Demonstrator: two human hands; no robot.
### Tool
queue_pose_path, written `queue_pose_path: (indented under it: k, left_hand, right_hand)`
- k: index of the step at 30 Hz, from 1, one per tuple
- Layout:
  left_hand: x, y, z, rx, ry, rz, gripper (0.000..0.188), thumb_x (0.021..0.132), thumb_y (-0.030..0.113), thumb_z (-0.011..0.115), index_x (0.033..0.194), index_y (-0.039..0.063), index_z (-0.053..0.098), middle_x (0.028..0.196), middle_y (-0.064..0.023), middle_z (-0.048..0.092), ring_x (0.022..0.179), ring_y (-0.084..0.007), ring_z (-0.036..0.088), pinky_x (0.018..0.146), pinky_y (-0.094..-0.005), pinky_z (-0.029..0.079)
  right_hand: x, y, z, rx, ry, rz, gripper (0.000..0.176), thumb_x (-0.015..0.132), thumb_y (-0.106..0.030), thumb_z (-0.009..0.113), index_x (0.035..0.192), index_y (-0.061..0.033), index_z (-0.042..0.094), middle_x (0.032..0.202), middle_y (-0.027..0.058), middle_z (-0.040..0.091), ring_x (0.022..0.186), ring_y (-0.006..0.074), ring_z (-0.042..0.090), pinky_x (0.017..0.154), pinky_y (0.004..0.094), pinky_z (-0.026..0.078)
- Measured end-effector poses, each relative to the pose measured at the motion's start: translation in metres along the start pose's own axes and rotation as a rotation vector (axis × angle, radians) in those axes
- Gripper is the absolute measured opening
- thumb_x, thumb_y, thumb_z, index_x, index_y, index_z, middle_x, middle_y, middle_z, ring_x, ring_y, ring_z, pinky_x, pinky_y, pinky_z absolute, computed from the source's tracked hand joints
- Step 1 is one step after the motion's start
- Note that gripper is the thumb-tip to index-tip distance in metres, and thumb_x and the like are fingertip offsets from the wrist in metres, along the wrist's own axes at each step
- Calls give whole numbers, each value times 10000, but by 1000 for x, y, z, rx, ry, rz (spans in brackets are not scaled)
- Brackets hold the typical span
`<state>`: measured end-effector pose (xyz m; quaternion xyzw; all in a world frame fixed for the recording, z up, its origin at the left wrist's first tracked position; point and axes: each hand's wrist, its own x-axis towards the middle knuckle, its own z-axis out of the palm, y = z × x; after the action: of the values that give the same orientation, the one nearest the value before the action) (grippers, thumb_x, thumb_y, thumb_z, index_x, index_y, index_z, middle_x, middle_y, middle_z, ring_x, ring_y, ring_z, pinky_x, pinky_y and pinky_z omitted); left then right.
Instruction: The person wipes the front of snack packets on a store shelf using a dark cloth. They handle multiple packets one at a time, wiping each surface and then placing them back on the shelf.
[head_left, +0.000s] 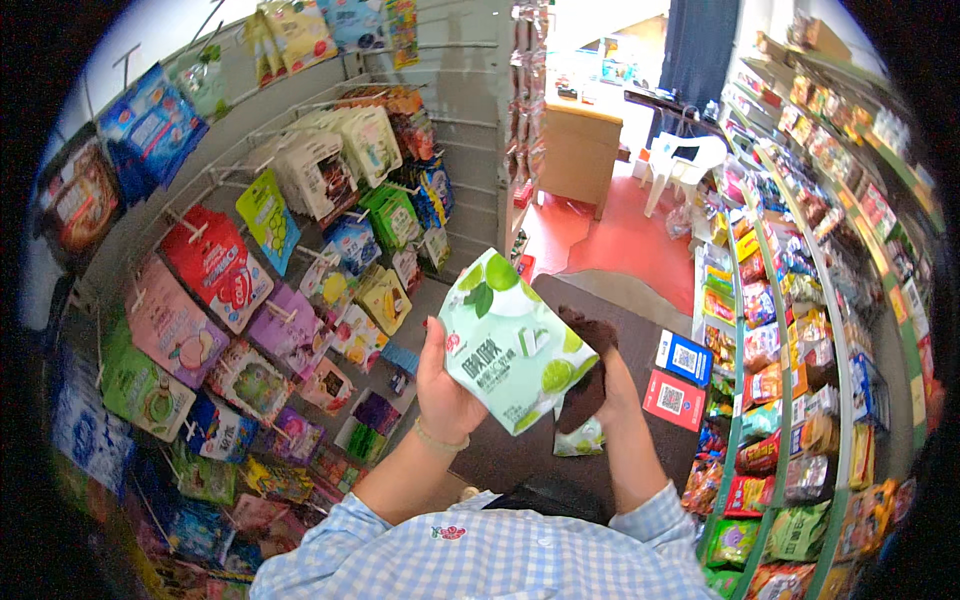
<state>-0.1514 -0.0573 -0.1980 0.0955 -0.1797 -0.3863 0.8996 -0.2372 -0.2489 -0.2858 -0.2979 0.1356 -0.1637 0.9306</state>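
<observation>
A pale mint-green snack pouch (517, 345) printed with limes and dark writing is tilted in front of my chest. My left hand (444, 397) grips its left side, the thumb along the edge. At the pouch's right side, my right hand (619, 386) holds a dark brown fuzzy cloth (586, 397), which reaches behind the pouch's right corner. Beneath the cloth, part of a second lime-printed pouch (581, 442) shows; the rest is hidden. Farther below spreads a dark brown surface (502, 457).
Hanging snack pouches (217, 262) on wire hooks crowd the left rack. Shelves of packaged snacks (757, 382) curve along the right. Two cards with printed codes, one blue (684, 358) and one red (673, 400), lie right of my hand. A white plastic chair (679, 161) stands beyond.
</observation>
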Motion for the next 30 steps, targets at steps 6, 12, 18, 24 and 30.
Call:
queue_pose_path:
  k: [6,12,18,24,30]
  left_hand:
    - [8,-8,-26,92,74,5,619,989,516,318,1406,60,352,1373,-122,473,1267,-298,458,1076,-470,344]
    - [9,-14,-23,434,317,167,747,978,497,409,1515,153,20,1554,-47,83,1438,-244,102,1147,-471,77]
    - [8,-12,-12,258,238,-62,446,1000,358,397,1283,26,488,1202,-116,613,1076,-246,608,961,-395,459]
    - [9,-11,-33,293,247,-82,424,1003,309,388,1289,12,486,1214,-146,600,1098,-281,599,980,-423,457]
    - [-15,-52,-38,464,-158,13,438,973,91,448,1405,94,374,1392,-63,439,1268,-178,426,1084,-353,334]
  right_hand:
    - [-51,20,38,-191,-2,-176,283,896,-165,621,1150,-49,575,1049,69,640,895,184,630,735,350,531]
    - [-59,-2,69,-906,104,-906,370,719,23,671,1078,-44,610,1150,114,595,1013,258,587,848,376,485]
    - [-65,8,78,-1802,-440,-1176,541,593,-20,718,1123,-105,654,1235,123,552,1082,324,535,927,402,434]
    - [-85,-21,107,-1365,-159,-1020,527,620,-43,785,1127,-102,655,1233,153,544,1096,329,539,955,404,425]
    - [-55,-12,140,-1696,-197,-1176,500,641,-107,701,1135,-158,643,1315,111,504,1263,315,441,1113,524,204]
